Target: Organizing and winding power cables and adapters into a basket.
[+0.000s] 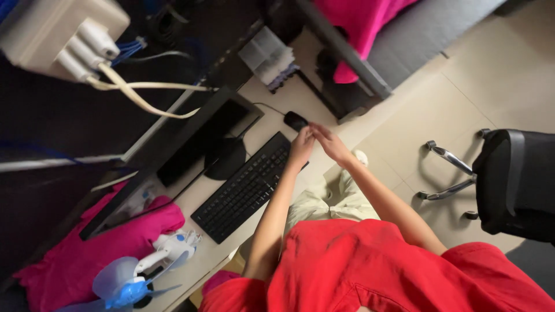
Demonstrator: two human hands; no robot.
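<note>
Both hands, left (302, 144) and right (328, 140), meet open just beside the mouse (295, 121), whose long axis runs along the desk edge (263, 136).

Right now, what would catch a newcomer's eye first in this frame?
Probably the person's two hands, left hand and right hand, meeting at the desk's edge beside a black mouse and above the end of a black keyboard. Next, the red shirt filling the bottom, and the blue fan on pink cloth at lower left.

small black mouse (295, 120) lies flat on the pale desk, just beyond the keyboard's end.
</note>
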